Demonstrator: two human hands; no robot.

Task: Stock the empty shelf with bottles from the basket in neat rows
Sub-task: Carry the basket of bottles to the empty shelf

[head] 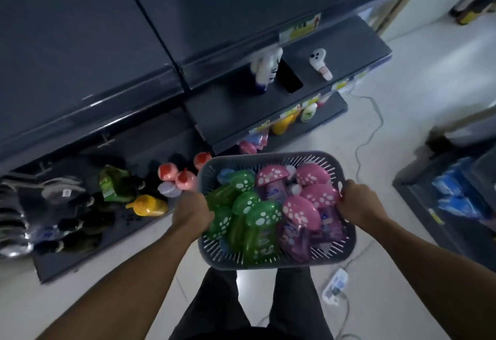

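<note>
Left hand [191, 215] wraps closed over the left rim of the basket [271, 158]; fingers curl inward, thumb side out. Just right of that hand sit the green bottles [248, 219] with spotted mushroom-style caps, piled on their sides and overlapping, not upright. Further right, close against the right hand, the pink bottles [302, 217] with the same spotted caps lie jumbled too, a couple of pale smaller items half buried between them, too hidden to name. Right hand [358, 204] is clamped on the right rim, fingers hooked through or over the edge, hard to tell which. Basket is carried off the floor [418, 76], level, in front of the person's legs. Beyond both hands, up and slightly right, is the dark shelf [230, 106], mostly bare with a white bottle [264, 72] and a small white figure [319, 63] on it. Handling guess: the slotted plastic basket looks light but will flex when loaded, so two-hand rim grip makes sense. Bottles look like rigid glossy plastic, likely full so moderately heavy, and slick; wide domed caps are top-heavy and may tip on the shelf. Best take each by the narrower body under the cap, not by the cap, which could pop or turn.
</note>
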